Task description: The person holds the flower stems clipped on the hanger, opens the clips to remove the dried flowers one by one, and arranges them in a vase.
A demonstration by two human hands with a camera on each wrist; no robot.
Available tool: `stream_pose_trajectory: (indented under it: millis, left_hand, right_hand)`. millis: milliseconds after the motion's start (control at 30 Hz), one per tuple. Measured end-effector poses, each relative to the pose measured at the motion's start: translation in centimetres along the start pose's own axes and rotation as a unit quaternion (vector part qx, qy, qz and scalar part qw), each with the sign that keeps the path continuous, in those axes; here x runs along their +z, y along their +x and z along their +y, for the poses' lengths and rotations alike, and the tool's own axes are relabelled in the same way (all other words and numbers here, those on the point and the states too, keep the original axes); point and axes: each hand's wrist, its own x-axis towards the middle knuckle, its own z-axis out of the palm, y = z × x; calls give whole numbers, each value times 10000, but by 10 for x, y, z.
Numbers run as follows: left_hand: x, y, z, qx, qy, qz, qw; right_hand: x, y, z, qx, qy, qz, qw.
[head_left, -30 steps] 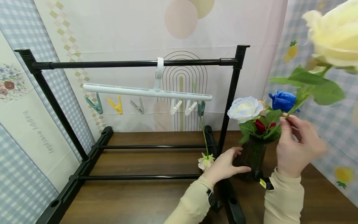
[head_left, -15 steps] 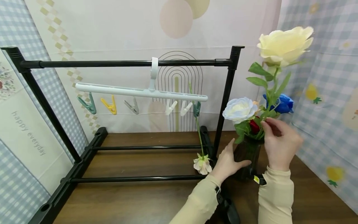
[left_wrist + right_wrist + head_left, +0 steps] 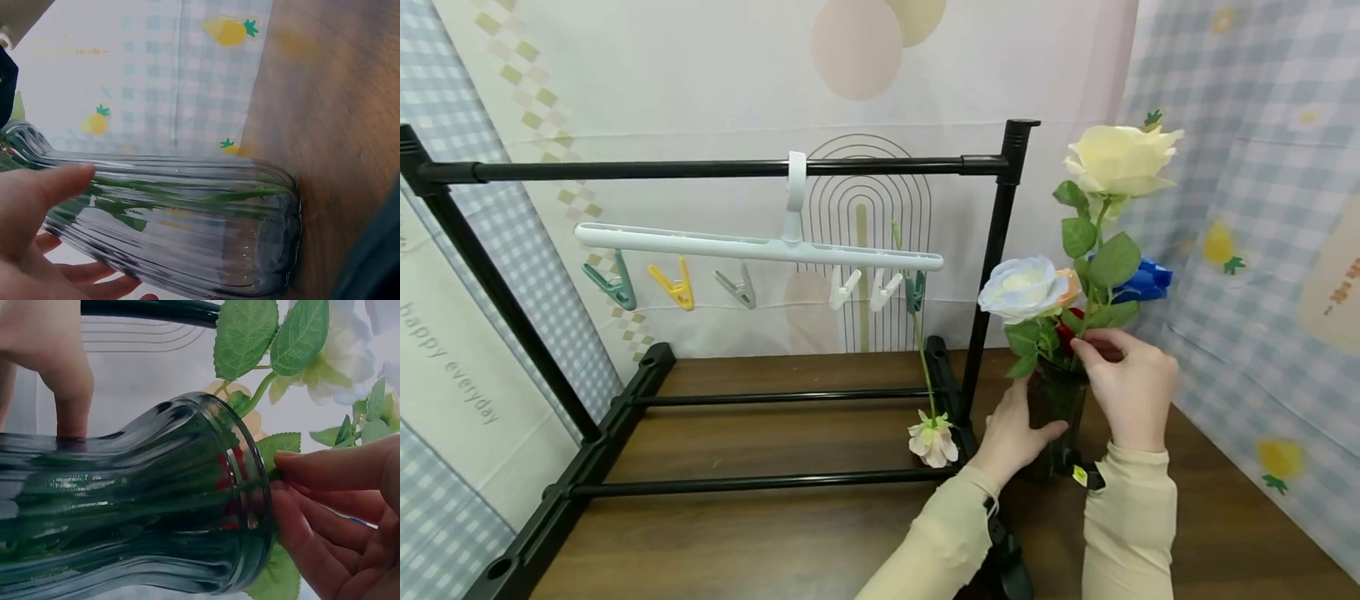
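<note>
My right hand (image 3: 1129,383) pinches the green stem of a pale yellow rose (image 3: 1122,160) just above the mouth of a ribbed glass vase (image 3: 1058,404). In the right wrist view, thumb and fingertips meet on the stem right at the vase's rim (image 3: 265,487). My left hand (image 3: 1011,437) holds the vase from its left side, thumb in front and fingers round the far side, as the left wrist view shows. Several stems (image 3: 206,197) stand inside the glass. A pale blue-white rose (image 3: 1024,287), a blue rose (image 3: 1144,282) and a partly hidden red flower (image 3: 1066,332) fill the vase.
Left of the vase stands a black rack (image 3: 722,170) with a light blue clip hanger (image 3: 730,247) on its top bar. A pale flower (image 3: 932,440) hangs head down from the hanger's right-end green clip (image 3: 914,293). Several other clips, including a yellow one (image 3: 674,285), hold nothing.
My right hand has brought the yellow rose left and down, its stem lower toward the vase's mouth. My left hand has closed in on the vase. The head view has shifted slightly right.
</note>
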Motion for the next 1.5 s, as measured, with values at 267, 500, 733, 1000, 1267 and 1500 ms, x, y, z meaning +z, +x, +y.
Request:
stream_pose_trajectory:
  millis: [267, 500, 733, 1000, 1267, 1500]
  left_hand:
    - [-2, -1, 3, 37, 80, 79, 9999]
    - [-1, -3, 1, 81, 130, 46, 9999]
    - [0, -3, -1, 183, 140, 34, 9997]
    - [-1, -1, -2, 192, 92, 24, 9998]
    - [-3, -4, -2, 237, 329, 3, 9992]
    - [-1, -3, -1, 270, 405, 25, 9988]
  right_hand:
    - [-1, 0, -1, -140, -256, -475, 9984]
    - [-1, -3, 3, 5, -428, -1015, 9939]
    - [-9, -2, 4, 13, -428, -1363, 9897]
    - [-36, -4, -7, 357, 31, -413, 9985]
    - [-59, -14, -26, 345, 1023, 503, 9929]
    - [-53, -16, -35, -236, 1163, 443, 9919]
